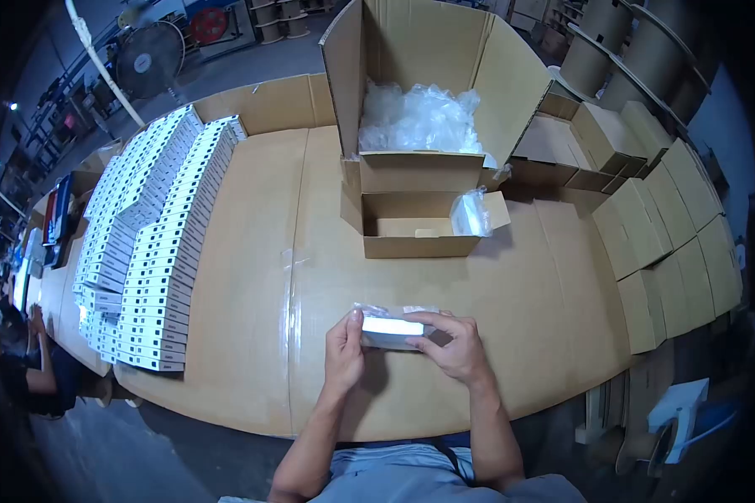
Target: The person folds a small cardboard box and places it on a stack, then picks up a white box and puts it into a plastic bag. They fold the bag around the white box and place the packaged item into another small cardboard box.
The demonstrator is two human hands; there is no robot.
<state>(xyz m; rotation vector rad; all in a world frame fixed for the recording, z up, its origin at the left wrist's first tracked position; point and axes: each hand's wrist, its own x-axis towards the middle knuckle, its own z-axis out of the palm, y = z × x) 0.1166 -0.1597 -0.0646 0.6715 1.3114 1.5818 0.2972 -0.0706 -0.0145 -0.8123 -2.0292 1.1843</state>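
Note:
A small white box (390, 329) with clear plastic wrap around its far edge is held between both hands above the cardboard-covered table. My left hand (344, 350) grips its left end, thumb on top. At the right end, my right hand (455, 345) has its thumb and fingers closed on it. Beyond the hands stands an open small carton (419, 246), with a plastic-wrapped item (471, 214) at its right end. Behind that, a tall open carton (419, 50) holds a heap of clear plastic bags (419, 119).
Long stacks of white boxes (155, 293) line the table's left side. Closed brown cartons (667, 243) are piled at the right edge, with open cartons (575, 138) behind them. A co-worker's arm (40, 360) shows at the far left. Large spools (637, 59) stand at the back right.

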